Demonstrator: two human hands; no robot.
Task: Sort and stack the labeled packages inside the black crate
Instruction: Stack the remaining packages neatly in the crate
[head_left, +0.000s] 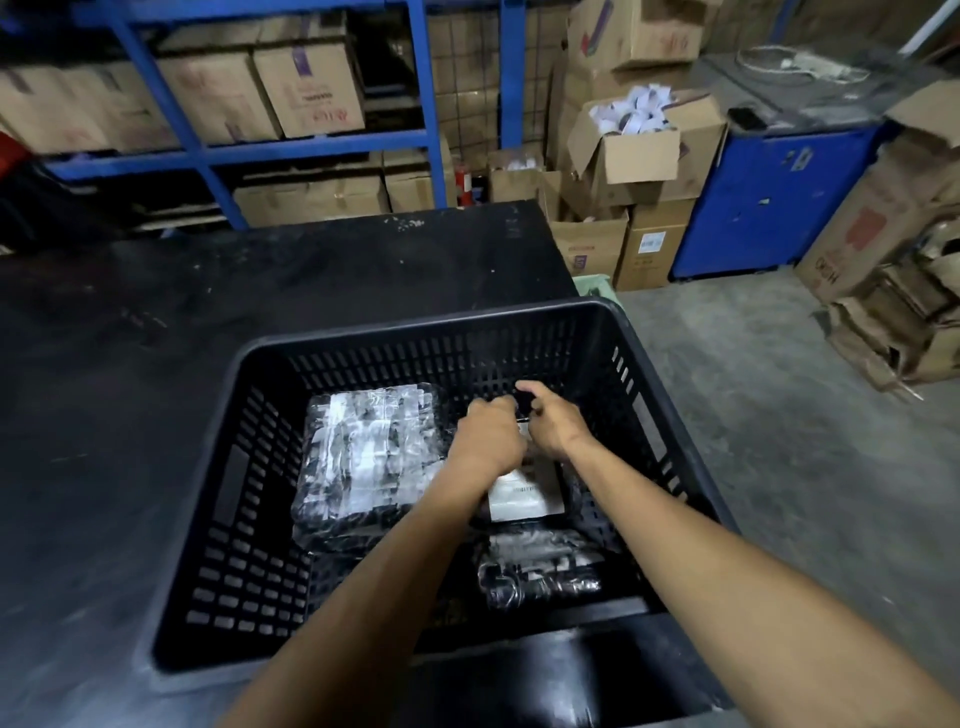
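A black slatted plastic crate sits on a dark table. Inside it on the left lies a stack of clear-wrapped dark packages with white labels. Both my arms reach into the crate. My left hand and my right hand meet over a dark package with a white label at the crate's right side, fingers closed on its far edge. Another wrapped dark package lies nearer to me, below my right forearm. The gripped package's upper part is hidden by my hands.
The dark table stretches left and behind the crate. Blue shelving with cardboard boxes stands beyond. Stacked cartons, a blue cabinet and crumpled boxes sit on the concrete floor to the right.
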